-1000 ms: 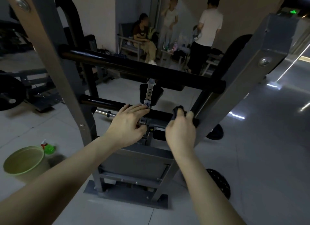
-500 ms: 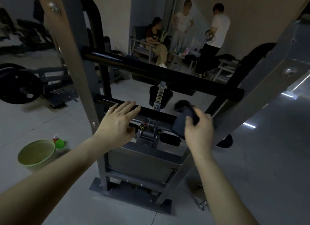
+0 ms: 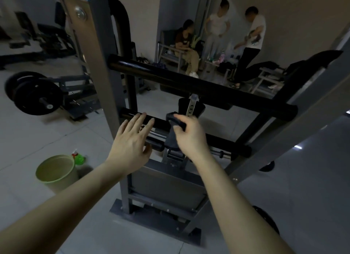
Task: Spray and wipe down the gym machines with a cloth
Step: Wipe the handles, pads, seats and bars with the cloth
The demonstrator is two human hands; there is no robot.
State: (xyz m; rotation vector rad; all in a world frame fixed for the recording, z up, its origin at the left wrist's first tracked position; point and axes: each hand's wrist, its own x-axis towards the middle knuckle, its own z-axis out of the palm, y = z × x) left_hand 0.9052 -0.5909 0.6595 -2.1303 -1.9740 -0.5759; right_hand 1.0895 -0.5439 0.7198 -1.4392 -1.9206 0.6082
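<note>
A grey steel gym machine (image 3: 106, 94) with two black padded bars stands right in front of me. My right hand (image 3: 189, 138) grips a dark cloth (image 3: 173, 132), which hangs over the lower black bar (image 3: 227, 143) near its middle. My left hand (image 3: 130, 142) is open with fingers spread, its fingertips at the left part of that lower bar. The upper black bar (image 3: 189, 81) runs across above both hands. A green spray bottle (image 3: 78, 157) lies on the floor to the left.
A pale green bucket (image 3: 56, 170) stands on the tiled floor beside the spray bottle. A barbell with black weight plates (image 3: 36, 96) lies at the left. Three people are at chairs by the far wall (image 3: 227, 39). A black weight plate (image 3: 269, 219) lies at the lower right.
My right hand has carried the cloth leftward from the bar's right end to its middle. My left hand has lifted off the mechanism and opened, fingers spread. The camera view shifted right.
</note>
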